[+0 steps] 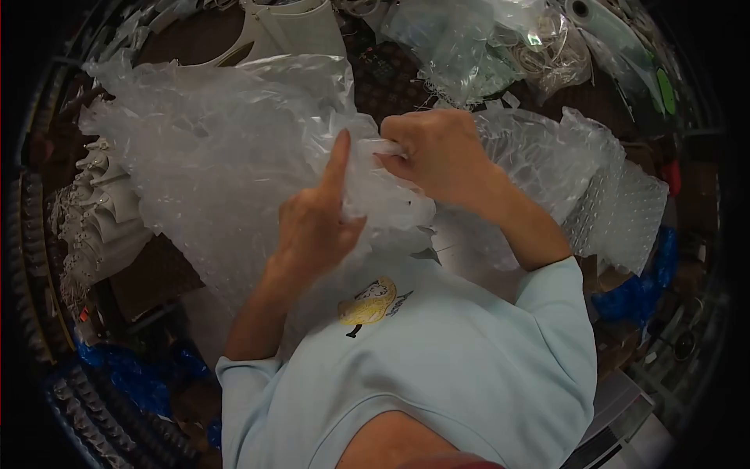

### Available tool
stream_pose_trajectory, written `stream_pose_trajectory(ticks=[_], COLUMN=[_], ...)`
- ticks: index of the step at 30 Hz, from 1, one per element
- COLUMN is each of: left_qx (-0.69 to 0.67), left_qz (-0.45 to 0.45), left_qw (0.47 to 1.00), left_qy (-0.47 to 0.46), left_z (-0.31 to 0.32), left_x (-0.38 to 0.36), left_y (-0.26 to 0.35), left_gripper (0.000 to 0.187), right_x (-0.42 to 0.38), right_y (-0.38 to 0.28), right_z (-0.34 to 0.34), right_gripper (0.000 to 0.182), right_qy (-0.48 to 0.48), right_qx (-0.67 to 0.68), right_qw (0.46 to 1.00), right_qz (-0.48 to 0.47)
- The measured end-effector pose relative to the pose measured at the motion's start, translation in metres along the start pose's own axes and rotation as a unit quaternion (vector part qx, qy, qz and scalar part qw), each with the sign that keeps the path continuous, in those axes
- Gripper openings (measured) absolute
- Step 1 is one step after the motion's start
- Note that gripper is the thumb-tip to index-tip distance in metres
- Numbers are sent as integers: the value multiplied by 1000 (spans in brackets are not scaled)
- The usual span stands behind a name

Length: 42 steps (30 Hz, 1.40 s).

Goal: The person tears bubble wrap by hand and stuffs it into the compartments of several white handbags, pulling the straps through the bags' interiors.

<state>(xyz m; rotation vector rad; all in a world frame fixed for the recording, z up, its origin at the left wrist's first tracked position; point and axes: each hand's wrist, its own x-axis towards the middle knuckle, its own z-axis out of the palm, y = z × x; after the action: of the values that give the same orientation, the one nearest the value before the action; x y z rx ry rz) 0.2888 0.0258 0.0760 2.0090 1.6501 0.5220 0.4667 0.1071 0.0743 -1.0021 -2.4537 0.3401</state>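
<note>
A large, crumpled sheet of clear plastic (226, 164) spreads in front of my body, its folds bunched between my hands. My right hand (441, 148) is closed in a pinch on a gathered edge of it. Against the plastic, my left hand (316, 227) has its index finger stretched out and its thumb apart, while the other fingers curl under. To the right, beyond my right wrist, lies bubble wrap (617, 203), partly overlapped by looser clear plastic (539, 148).
White goods with a beaded, fringed edge (101, 211) sit at the left. At the back are a pale curved piece (293, 31), clear bags (453, 47), a coil of cord (558, 59) and a plastic roll (617, 39). Blue plastic (641, 281) lies at the right.
</note>
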Motion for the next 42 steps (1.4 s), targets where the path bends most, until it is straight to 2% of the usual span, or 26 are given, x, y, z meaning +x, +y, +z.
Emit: stream_pose_trajectory(ticks=[2,3,5,6,8,9,10,12,15,17,19,21,24,25,27,28,29,30,31,32,33,34,37,39,41,42], left_qx=[-11,-15,-36,-43,-12,-12,-14,-16,-35,12,12,9,2,-4,-10,-38,-63,-62,-41,-21,-23,-17,-10,-8,102,102], left_qz=[-12,-17,-24,-27,7,5,-2,-6,57,99,87,71,23,13,1,26,52,50,35,20,19,9,5,9,-72,-75], left_qw=[999,998,997,997,996,996,998,999,998,994,996,997,999,998,997,996,994,994,996,998,998,998,997,995,984,983], left_qy=[47,63,61,62,84,87,68,46,21,-38,-33,-30,45,61,76,77,78,82,71,60,63,66,81,95,127,132], left_z=[5,6,7,8,15,14,12,6,-2,2,5,9,16,15,15,17,16,14,12,11,11,11,16,24,35,32], left_x=[3,2,-1,-1,0,-2,-4,-11,-28,-35,-30,-26,-17,-12,-6,-5,-4,-2,0,1,2,4,8,15,30,34], left_y=[-27,-35,-38,-39,-38,-39,-39,-32,-8,5,6,0,-18,-25,-39,-44,-48,-49,-50,-49,-47,-46,-44,-51,-69,-76], left_gripper=[84,82,80,79,83,83,86,89,95,99,99,100,100,93,87,73,61,61,46,32,32,26,18,17,18,18], right_x=[0,-1,-1,-4,-12,-12,-9,4,31,37,38,30,18,14,8,4,2,1,1,1,1,1,-1,-12,-26,-23], right_y=[-1,2,11,4,-19,-17,-9,15,35,18,2,-16,-30,-31,-28,-23,-18,-13,-9,-5,-2,-1,0,-11,-40,-37], right_z=[-10,-7,6,14,33,41,45,49,53,65,69,65,58,57,54,52,50,48,45,40,34,29,24,41,49,42], right_gripper=[20,20,25,25,23,22,22,22,18,17,19,20,18,18,14,14,13,12,12,13,15,15,16,16,13,13], right_qy=[41,38,-20,-22,-85,-54,-57,63,167,179,191,130,88,84,-30,-34,-74,-112,-113,-76,-39,-41,-107,-119,-266,-269], right_qx=[46,46,266,266,253,232,233,129,32,18,4,104,120,120,219,219,288,356,356,269,178,177,141,316,511,509], right_qw=[990,991,954,955,963,971,971,988,975,975,975,985,987,988,972,972,952,926,926,960,983,983,983,940,805,804], right_qz=[124,120,136,131,38,15,14,63,144,129,108,38,60,58,80,79,68,55,53,29,4,3,43,35,-144,-149])
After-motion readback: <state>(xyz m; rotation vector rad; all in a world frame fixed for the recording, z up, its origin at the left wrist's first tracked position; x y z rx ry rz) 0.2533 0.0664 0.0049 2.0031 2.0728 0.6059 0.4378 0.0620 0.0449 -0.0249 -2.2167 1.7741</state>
